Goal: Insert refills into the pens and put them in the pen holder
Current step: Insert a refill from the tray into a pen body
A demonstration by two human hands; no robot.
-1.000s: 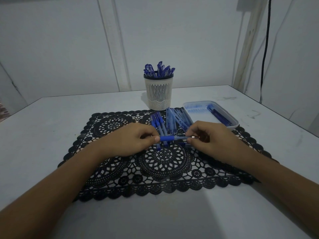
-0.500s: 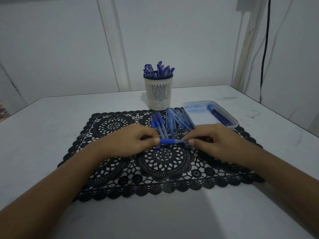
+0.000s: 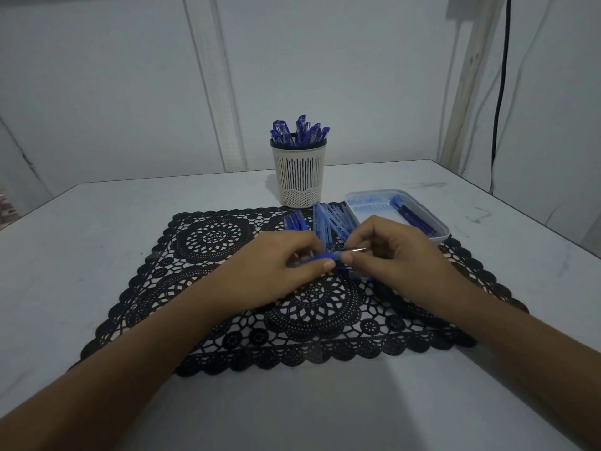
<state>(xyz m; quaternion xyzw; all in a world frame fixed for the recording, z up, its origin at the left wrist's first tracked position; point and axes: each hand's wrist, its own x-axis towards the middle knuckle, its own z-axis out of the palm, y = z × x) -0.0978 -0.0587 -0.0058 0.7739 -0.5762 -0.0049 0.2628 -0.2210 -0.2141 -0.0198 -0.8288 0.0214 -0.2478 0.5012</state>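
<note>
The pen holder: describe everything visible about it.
The pen holder is a cream, plastic-looking round cup with vertical slots, a fine mesh band at its base and a dark rim. It stands upright on the table just behind the black lace mat, its base at the mat's far edge, holding blue pens that stick out above the rim. Neither hand touches it.

L hand [image 3: 276, 265], R hand [image 3: 395, 255] pinching, fingertips meeting.

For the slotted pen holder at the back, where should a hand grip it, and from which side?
Grip the pen holder around its slotted cylindrical wall, below the dark rim, coming from its open left side. Pens stick out of the top, so a grasp from above is blocked, and the plastic tray crowds the right.
</note>
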